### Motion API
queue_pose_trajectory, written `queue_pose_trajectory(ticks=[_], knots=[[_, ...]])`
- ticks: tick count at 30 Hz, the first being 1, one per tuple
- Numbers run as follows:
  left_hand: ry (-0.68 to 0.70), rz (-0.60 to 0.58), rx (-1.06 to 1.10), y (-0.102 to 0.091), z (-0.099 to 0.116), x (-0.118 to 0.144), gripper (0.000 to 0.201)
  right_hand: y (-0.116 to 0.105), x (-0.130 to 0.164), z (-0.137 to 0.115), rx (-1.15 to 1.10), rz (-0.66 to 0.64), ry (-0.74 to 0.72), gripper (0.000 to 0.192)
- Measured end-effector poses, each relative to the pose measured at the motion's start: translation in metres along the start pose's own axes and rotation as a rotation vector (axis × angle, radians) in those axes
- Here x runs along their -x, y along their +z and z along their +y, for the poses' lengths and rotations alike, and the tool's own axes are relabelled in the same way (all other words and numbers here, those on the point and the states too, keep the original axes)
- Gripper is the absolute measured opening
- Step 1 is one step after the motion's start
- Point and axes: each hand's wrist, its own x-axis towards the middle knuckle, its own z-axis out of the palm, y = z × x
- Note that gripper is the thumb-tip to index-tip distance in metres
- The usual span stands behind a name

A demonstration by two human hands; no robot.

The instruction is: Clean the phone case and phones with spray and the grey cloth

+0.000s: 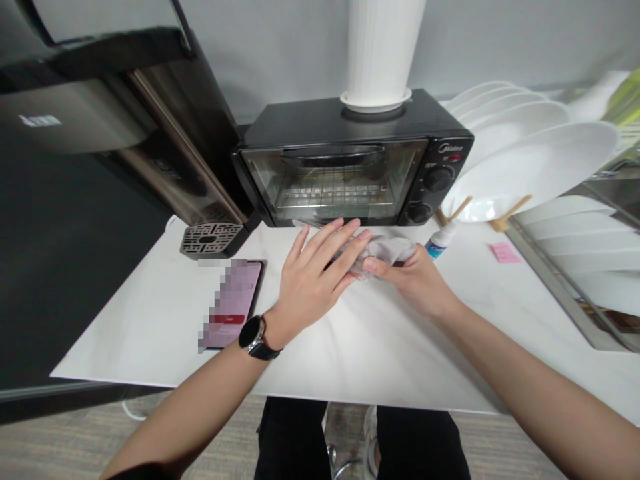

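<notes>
My right hand point(413, 277) is closed on a crumpled greyish-white sheet point(393, 248), thumb on the near side. Whether the sheet is cloth or thin plastic I cannot tell. My left hand point(320, 267) lies across the sheet's left part, fingers stretched out and slightly spread. A clear edge shows beyond its fingertips, by the foot of the toaster oven point(335, 180). Just right of the sheet is a small white bottle point(440, 240) with a blue label. A dark watch point(255, 337) sits on my left wrist.
A phone point(235, 303) lies on the white counter point(360, 353), left of my hands. Behind it stands a dispenser with a drip tray point(213, 238). A white pot point(383, 53) tops the oven. White plates point(540, 160) stand in a wooden rack; a pink note point(505, 253) lies nearby.
</notes>
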Motion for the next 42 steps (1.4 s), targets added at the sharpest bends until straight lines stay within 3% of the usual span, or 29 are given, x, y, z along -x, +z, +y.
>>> queue_pose_trajectory(ticks=[5,10,15,18,21,28,31,34,39,42], knots=[[-0.006,0.018,0.027,-0.003,0.002,-0.001,0.068,0.0,-0.002,-0.001,0.076,0.019,-0.065,0.024],[-0.033,-0.053,0.061,-0.006,0.005,-0.003,0.061,0.005,0.001,0.005,-0.004,0.064,-0.05,0.015],[-0.057,-0.013,0.077,-0.006,0.002,-0.003,0.063,0.006,0.004,0.004,-0.063,-0.033,0.008,0.024],[-0.06,-0.039,0.047,-0.006,0.001,-0.003,0.063,0.004,0.002,0.0,0.01,-0.022,-0.003,0.016],[-0.052,-0.003,0.028,-0.005,0.0,-0.002,0.064,0.003,0.0,-0.005,0.069,-0.022,-0.011,0.022],[-0.059,-0.023,0.057,-0.005,0.0,-0.001,0.077,0.002,0.0,-0.01,0.226,-0.05,-0.09,0.031],[-0.066,0.014,0.132,-0.002,-0.002,0.001,0.088,0.002,0.001,-0.01,0.268,-0.042,-0.138,0.021],[-0.102,0.025,0.185,0.003,-0.003,0.002,0.093,0.003,0.003,-0.008,0.208,0.024,-0.134,0.008],[-0.091,0.026,0.19,0.004,-0.003,0.002,0.089,0.006,0.001,-0.002,-0.053,0.05,-0.059,0.03],[-0.088,0.008,0.187,0.005,-0.004,0.002,0.088,0.007,0.0,-0.001,-0.084,0.091,-0.044,0.035]])
